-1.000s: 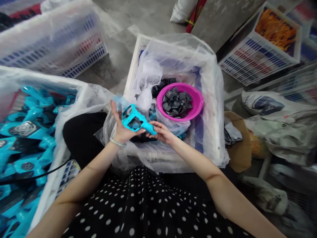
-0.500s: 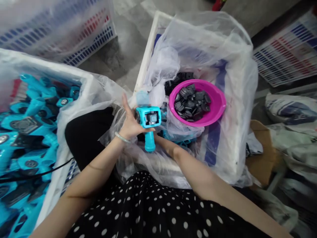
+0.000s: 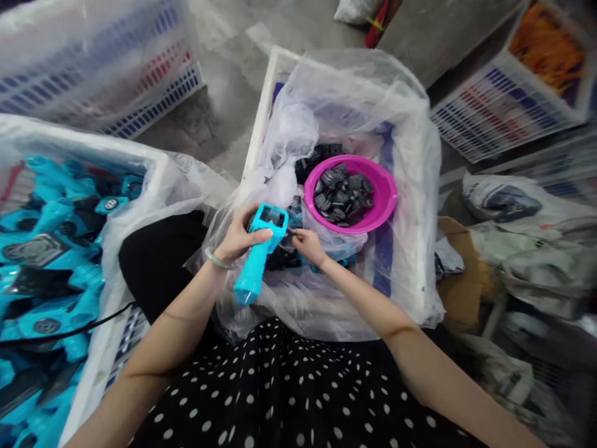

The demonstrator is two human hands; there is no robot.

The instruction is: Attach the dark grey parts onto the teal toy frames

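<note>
My left hand (image 3: 240, 235) is closed round a turquoise plastic toy body (image 3: 262, 255), its thumb across the front. The toy body has a square open frame at the top and a ribbed round handle that points down toward my lap. Just to its right, my right hand (image 3: 308, 246) has its fingers pinched together on a small dark piece, mostly hidden, beside the frame. Beyond my right hand, a magenta bowl (image 3: 389, 198) holds many small black plastic parts (image 3: 342, 196).
The bowl rests in a white crate (image 3: 410, 261) lined with clear plastic, with more black parts (image 3: 321, 155) behind it. On the left, another crate (image 3: 135, 155) is heaped with turquoise toy bodies (image 3: 51, 249). Sacks (image 3: 508, 193) and a crate of orange pieces (image 3: 550, 46) lie right.
The toy body has tilted, its handle swinging toward the lower left, and my left fingers have closed round it. My right hand has come out from behind it to its right side.
</note>
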